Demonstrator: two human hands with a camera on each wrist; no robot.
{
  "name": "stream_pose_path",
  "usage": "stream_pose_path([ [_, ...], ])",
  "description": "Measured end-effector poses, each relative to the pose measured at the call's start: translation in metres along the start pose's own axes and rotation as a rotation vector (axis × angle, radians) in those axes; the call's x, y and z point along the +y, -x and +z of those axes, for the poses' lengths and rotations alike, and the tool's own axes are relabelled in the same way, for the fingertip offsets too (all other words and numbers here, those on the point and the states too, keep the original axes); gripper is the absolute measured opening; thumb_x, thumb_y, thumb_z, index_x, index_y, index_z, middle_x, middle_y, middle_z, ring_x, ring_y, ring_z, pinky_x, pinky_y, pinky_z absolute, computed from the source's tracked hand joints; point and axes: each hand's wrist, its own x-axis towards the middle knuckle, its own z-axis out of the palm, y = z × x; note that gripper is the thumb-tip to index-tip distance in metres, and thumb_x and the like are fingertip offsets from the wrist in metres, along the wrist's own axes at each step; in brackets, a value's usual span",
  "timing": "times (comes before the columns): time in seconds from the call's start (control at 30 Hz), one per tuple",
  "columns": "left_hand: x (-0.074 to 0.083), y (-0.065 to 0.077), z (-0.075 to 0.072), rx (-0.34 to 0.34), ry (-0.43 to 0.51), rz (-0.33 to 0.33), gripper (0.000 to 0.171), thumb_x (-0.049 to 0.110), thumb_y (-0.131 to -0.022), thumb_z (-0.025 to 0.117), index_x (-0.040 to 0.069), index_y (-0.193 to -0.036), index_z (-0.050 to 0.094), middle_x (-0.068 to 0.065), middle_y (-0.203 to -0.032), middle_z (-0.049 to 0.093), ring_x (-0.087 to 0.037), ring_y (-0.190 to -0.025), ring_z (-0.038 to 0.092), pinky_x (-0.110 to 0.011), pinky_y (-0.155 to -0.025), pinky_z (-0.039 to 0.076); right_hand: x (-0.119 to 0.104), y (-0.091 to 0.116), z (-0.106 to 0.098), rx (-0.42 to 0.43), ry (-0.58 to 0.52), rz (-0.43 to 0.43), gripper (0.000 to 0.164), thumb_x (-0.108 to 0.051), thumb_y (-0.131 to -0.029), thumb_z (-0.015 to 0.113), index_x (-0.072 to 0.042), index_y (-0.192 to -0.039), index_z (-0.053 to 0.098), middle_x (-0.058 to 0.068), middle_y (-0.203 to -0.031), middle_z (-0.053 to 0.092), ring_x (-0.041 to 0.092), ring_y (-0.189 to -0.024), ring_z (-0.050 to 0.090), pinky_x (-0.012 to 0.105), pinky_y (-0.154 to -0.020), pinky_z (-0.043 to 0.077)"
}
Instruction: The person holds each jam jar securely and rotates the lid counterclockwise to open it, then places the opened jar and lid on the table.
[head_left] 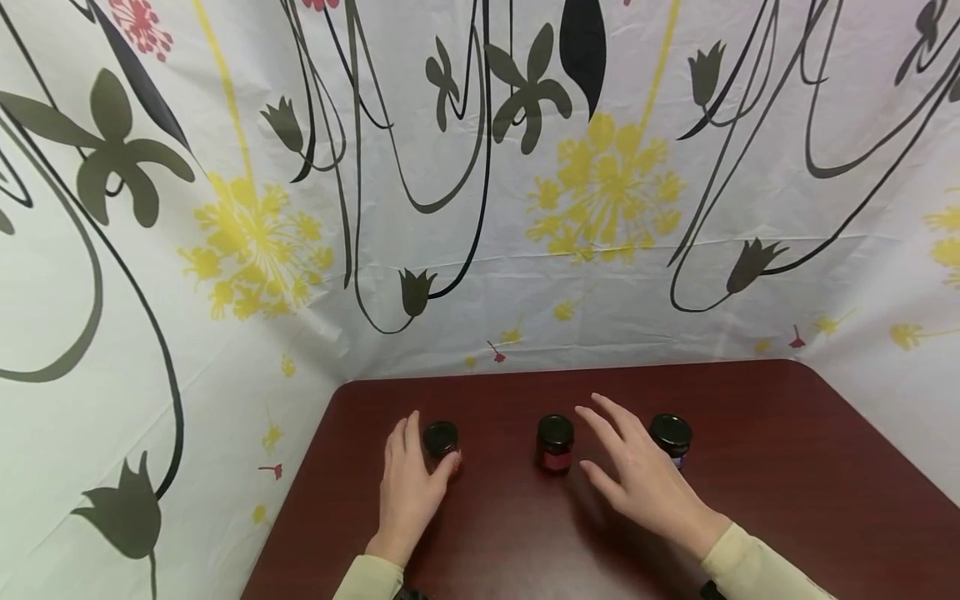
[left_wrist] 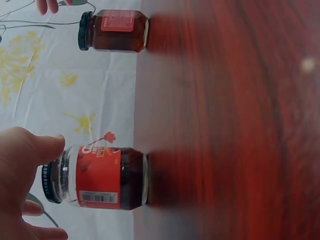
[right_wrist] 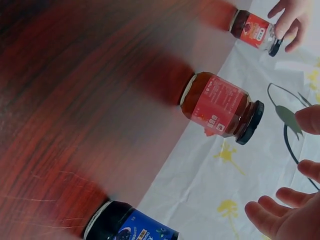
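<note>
Three glass jars with dark lids stand upright in a row. My left hand [head_left: 408, 479] is beside the left jar [left_wrist: 100, 177], which has a red label and dark contents. Its thumb [left_wrist: 50, 149] and fingers lie on either side of the lid, spread and relaxed. The middle jar [right_wrist: 215, 102], with a reddish label over amber-brown contents, stands between my hands. My right hand [head_left: 641, 479] hovers with spread fingers between it and the right jar [head_left: 670, 437], holding nothing. That right jar carries a blue label and is partly hidden behind the right hand in the head view.
The jars stand on a dark red-brown wooden table [head_left: 502, 533] with rounded far corners. A white cloth [head_left: 465, 233] printed with flowers and stems hangs behind it and on both sides. Light yellow sleeves [head_left: 757, 567] cover my forearms.
</note>
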Motion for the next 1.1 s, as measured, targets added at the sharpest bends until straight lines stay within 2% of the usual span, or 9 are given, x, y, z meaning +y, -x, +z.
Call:
stream_pose_path([
  [0.13, -0.002, 0.002, 0.005, -0.023, 0.102, -0.041, 0.096, 0.043, -0.084, 0.081, 0.019, -0.16, 0.026, -0.013, -0.154, 0.037, -0.033, -0.141, 0.037, -0.056, -0.103, 0.042, 0.0, 0.002, 0.0, -0.009, -0.001, 0.003, 0.082, -0.033, -0.089, 0.074, -0.029, -0.159, 0.03, 0.005, -0.162, 0.025, 0.028, -0.143, 0.035, 0.047, -0.092, 0.051],
  [0.3, -0.004, 0.004, 0.01, -0.047, 0.202, -0.117, 0.1, 0.04, -0.083, 0.084, 0.02, -0.16, 0.024, -0.013, -0.152, 0.041, -0.035, -0.133, 0.047, -0.058, -0.098, 0.044, -0.002, 0.003, 0.003, -0.017, -0.009, -0.011, 0.079, -0.034, -0.09, 0.073, -0.029, -0.157, 0.033, 0.003, -0.161, 0.027, 0.026, -0.142, 0.035, 0.048, -0.095, 0.049],
  [0.57, -0.008, 0.005, 0.016, -0.117, 0.339, -0.198, 0.098, 0.036, -0.081, 0.086, 0.013, -0.157, 0.03, -0.017, -0.149, 0.047, -0.035, -0.134, 0.048, -0.058, -0.1, 0.043, -0.006, 0.003, 0.006, 0.0, -0.019, -0.035, 0.071, -0.034, -0.089, 0.074, -0.022, -0.152, 0.044, 0.002, -0.16, 0.029, 0.024, -0.141, 0.037, 0.046, -0.095, 0.049],
  [0.8, -0.012, 0.004, 0.023, -0.148, 0.36, -0.222, 0.092, 0.031, -0.077, 0.089, 0.009, -0.151, 0.038, -0.014, -0.138, 0.057, -0.034, -0.126, 0.055, -0.057, -0.097, 0.046, -0.006, 0.004, 0.007, -0.001, -0.021, -0.039, 0.072, -0.034, -0.089, 0.075, -0.021, -0.153, 0.043, 0.003, -0.16, 0.029, 0.024, -0.141, 0.037, 0.045, -0.094, 0.05],
  [1.1, -0.016, 0.006, 0.027, -0.093, 0.39, -0.204, 0.077, 0.03, -0.077, 0.089, 0.011, -0.142, 0.05, -0.011, -0.129, 0.064, -0.03, -0.119, 0.06, -0.053, -0.094, 0.048, -0.006, 0.006, 0.009, -0.005, -0.019, -0.031, 0.073, -0.034, -0.089, 0.075, -0.022, -0.153, 0.043, 0.003, -0.16, 0.029, 0.024, -0.141, 0.038, 0.045, -0.092, 0.051],
])
